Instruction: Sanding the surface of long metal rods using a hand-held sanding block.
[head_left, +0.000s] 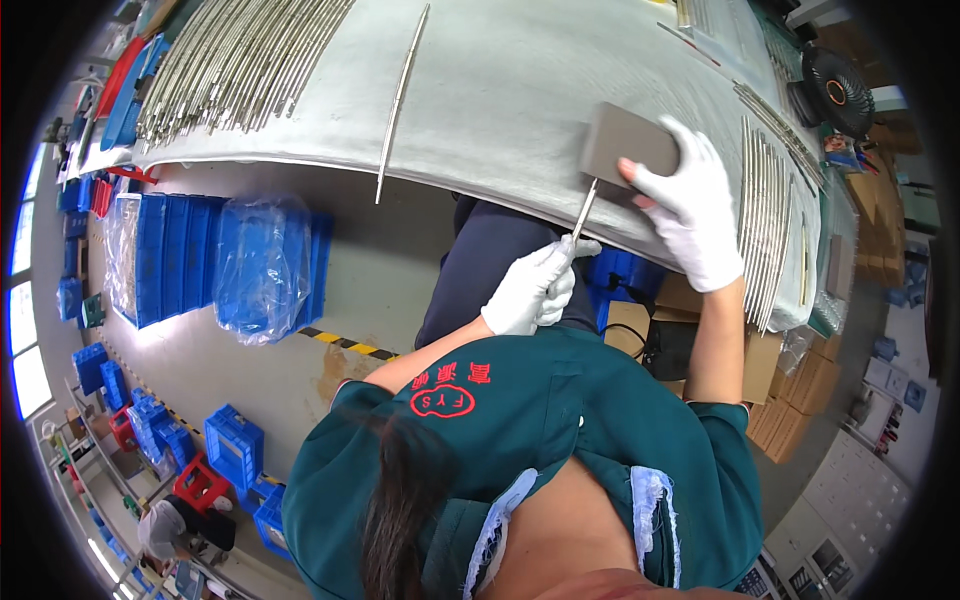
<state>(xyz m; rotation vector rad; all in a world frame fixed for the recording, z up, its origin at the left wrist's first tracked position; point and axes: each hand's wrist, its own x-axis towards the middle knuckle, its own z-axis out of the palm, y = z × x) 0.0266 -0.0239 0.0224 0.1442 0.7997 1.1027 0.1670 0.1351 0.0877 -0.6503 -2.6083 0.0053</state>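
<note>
My left hand (532,288), in a white glove with bare fingertips not showing, is closed around a thin metal rod (586,208) near the table's front edge. The rod slants up and away, and its far end disappears beneath a flat, square, grey-brown block (618,140). Gripping that block by its right side is my right hand (695,205), also gloved in white, with thumb and a fingertip bare. The block rests over the rod on the white-covered table (490,110); whether it presses on the rod cannot be seen.
A dense row of metal rods (240,60) lies at the far left, and a single rod (403,100) nearer the middle overhangs the edge. More rods (765,220) lie to the right, below a black fan (836,90). Blue crates (175,255) stand on the floor at left.
</note>
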